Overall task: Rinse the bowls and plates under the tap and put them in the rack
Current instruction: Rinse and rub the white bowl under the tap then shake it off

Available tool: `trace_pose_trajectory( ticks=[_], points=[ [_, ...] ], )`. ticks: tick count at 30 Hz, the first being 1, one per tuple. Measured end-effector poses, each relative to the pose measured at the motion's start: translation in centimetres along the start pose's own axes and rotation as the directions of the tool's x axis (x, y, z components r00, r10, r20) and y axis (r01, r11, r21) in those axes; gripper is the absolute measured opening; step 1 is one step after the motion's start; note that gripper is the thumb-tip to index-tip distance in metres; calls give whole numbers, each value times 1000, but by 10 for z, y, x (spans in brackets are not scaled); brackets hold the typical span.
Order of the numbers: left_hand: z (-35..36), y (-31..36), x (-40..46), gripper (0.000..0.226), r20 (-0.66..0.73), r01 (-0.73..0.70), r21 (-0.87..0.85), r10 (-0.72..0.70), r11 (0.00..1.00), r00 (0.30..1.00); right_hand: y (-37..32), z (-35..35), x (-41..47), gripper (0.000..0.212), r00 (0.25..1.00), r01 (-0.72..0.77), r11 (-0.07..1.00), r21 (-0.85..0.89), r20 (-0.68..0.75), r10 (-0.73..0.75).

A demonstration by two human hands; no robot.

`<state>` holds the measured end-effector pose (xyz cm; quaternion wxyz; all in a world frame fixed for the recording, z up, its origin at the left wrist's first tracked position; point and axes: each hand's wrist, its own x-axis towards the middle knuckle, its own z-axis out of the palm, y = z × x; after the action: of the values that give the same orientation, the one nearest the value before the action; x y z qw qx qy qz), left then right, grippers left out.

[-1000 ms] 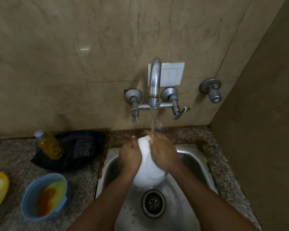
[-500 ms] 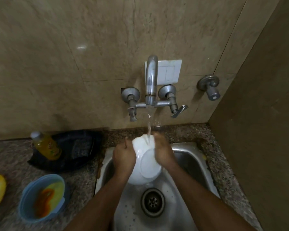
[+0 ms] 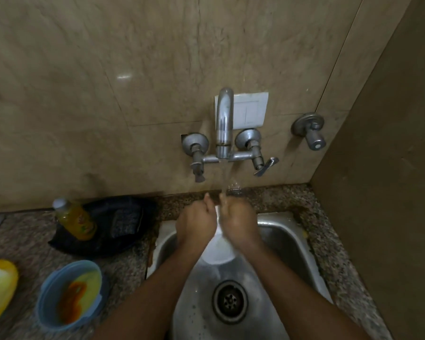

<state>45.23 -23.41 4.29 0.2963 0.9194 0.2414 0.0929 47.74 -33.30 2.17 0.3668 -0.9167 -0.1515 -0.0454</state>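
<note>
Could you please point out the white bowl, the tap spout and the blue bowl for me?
white bowl point(image 3: 219, 252): head view, lower rim.
tap spout point(image 3: 224, 123): head view, mid tube.
blue bowl point(image 3: 47, 290): head view, left rim.

Nothing legible anywhere: red mark on the label of the yellow bottle too blurred to read, pale print on the dark pouch behind it likewise unreadable

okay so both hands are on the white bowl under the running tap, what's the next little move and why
Probably turn the white bowl a little under the stream. Both the left hand and right hand cover most of it, and water from the tap lands near its top edge, so the lower part looks unrinsed.
</note>
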Motion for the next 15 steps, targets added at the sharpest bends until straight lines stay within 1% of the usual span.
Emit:
trace_pose_trajectory(
  ticks=[1,2,3,4,5,6,7,8,9,10,11,12,13,14,15],
  points=[
    [0,-2,1,56,-4,72,-62,-73,995,997,1,4,-8,41,996,84,995,-44,-39,-86],
    [1,-5,1,54,-1,124,-120,-125,985,992,8,8,-14,38,991,128,990,-60,-32,-130],
    [3,-5,-2,52,12,179,-174,-180,968,984,18,9,-16,37,991,128,991,-32,-42,-129],
    [5,-6,-6,50,26,211,-198,-211,957,977,22,5,-18,37,999,14,997,80,-48,-10],
    [8,-8,-9,49,24,251,-232,-252,940,967,28,6,-17,36,989,-63,992,111,-128,77],
    [10,-11,-10,49,12,287,-268,-294,920,956,29,9,-17,36,978,-137,985,100,-144,151],
    [10,-14,-10,47,14,321,-305,-333,897,943,24,13,-19,36,972,-163,983,80,-160,174],
    [10,-15,-10,46,18,351,-329,-366,877,930,17,16,-25,37,980,-83,996,18,-180,85],
    [10,-17,-8,45,34,384,-361,-400,850,916,13,21,-33,41,987,2,1000,10,-159,-1],
    [9,-17,-8,44,49,409,-401,-427,820,903,17,25,-36,44,984,110,992,-57,-133,-117],
    [10,-20,-8,44,59,433,-432,-454,791,889,25,26,-33,46,988,124,992,-7,-95,-125],
    [8,-18,-10,45,57,449,-472,-482,759,874,30,21,-27,46,996,51,999,15,-80,-50],
    [5,-18,-12,45,78,484,-492,-517,724,852,31,18,-21,45,992,-64,995,81,-100,72],
    [4,-19,-12,44,92,498,-525,-536,690,839,29,18,-17,46,987,-132,988,77,-84,138],
    [1,-23,-10,42,108,517,-577,-567,633,816,24,17,-19,47,987,-136,988,70,-80,141]
  ],
)
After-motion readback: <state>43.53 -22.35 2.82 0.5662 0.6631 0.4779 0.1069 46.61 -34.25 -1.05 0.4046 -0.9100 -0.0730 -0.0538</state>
